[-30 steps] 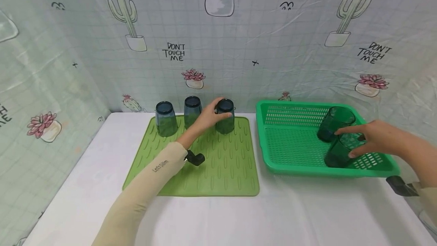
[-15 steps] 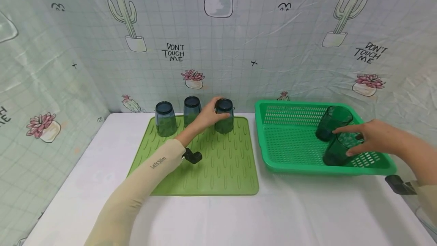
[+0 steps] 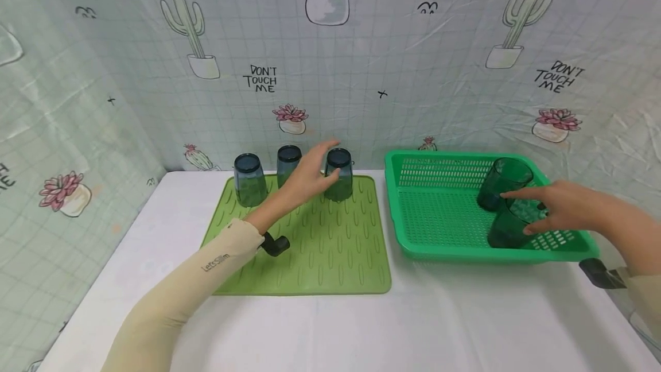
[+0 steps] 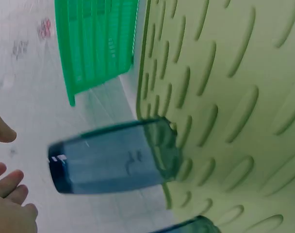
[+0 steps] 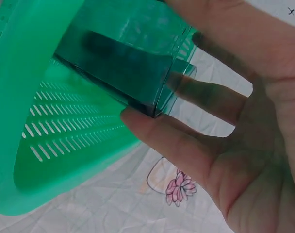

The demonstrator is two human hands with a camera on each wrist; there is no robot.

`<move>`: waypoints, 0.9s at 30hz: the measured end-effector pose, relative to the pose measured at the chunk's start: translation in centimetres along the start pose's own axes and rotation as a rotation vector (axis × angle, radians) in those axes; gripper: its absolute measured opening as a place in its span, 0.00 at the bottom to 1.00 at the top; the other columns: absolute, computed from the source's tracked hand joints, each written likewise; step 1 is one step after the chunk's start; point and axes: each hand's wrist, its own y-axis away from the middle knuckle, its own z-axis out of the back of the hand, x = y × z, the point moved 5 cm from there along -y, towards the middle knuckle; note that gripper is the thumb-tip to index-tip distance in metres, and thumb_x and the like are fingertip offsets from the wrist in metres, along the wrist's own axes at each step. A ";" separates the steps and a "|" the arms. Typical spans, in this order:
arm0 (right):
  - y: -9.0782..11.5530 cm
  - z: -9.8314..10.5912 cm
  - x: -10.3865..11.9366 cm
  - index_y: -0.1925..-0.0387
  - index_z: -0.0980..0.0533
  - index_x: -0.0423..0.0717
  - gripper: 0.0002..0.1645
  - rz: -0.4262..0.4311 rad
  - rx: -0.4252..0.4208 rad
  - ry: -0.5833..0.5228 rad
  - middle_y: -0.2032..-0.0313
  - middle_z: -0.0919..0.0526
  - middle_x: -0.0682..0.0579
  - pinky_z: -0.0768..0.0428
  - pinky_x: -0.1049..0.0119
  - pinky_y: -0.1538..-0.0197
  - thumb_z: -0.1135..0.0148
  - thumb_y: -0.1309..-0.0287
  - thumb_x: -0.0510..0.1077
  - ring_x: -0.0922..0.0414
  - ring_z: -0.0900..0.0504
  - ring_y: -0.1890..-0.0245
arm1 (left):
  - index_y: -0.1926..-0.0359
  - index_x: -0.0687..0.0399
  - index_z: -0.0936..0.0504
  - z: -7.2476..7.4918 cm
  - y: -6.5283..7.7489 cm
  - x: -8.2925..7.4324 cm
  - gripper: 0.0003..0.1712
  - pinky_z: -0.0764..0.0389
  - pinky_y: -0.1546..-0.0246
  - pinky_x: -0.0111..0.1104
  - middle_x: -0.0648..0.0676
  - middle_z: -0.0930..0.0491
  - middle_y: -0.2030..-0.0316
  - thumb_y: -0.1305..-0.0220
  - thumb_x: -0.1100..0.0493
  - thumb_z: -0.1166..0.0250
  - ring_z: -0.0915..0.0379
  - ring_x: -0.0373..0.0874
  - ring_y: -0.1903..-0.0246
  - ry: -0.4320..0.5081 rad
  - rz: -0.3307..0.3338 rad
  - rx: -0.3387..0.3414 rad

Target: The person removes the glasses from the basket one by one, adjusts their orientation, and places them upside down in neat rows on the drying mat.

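Note:
My left hand [image 3: 308,174] stands with its fingers spread beside the right-hand glass [image 3: 339,179] of three blue-tinted glasses. In the left wrist view, a gap separates its fingers from that glass [image 4: 108,158]. All three glasses stand upside down on the green ridged mat [image 3: 330,257], including the middle glass [image 3: 287,162] and the left glass [image 3: 249,182]. My right hand [image 3: 563,205] has thumb and fingers round the rim of the nearer glass [image 3: 503,231] in the green basket [image 3: 465,254]. The right wrist view shows fingers along this glass's [image 5: 123,63] side. A farther glass [image 3: 498,182] leans beside it.
The mat and the basket lie side by side on a white-covered table [image 3: 361,332]. A cactus-printed cloth [image 3: 392,62] hangs right behind them. Black wrist camera mounts [image 3: 275,244] stick out below both hands.
My left hand lets go of the right-hand glass on the mat, its fingers opening and its arm drawing back to the left. The right hand stays at the nearer basket glass.

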 end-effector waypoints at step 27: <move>-1.3 3.6 3.3 0.34 0.25 0.57 0.46 0.069 0.024 -0.084 0.50 0.16 0.56 0.19 0.67 0.64 0.19 0.55 0.61 0.61 0.15 0.61 | 0.23 0.55 0.41 -7.3 2.2 -10.8 0.37 0.37 0.27 0.40 0.52 0.46 0.21 0.28 0.60 0.38 0.50 0.44 0.23 0.076 -0.235 0.313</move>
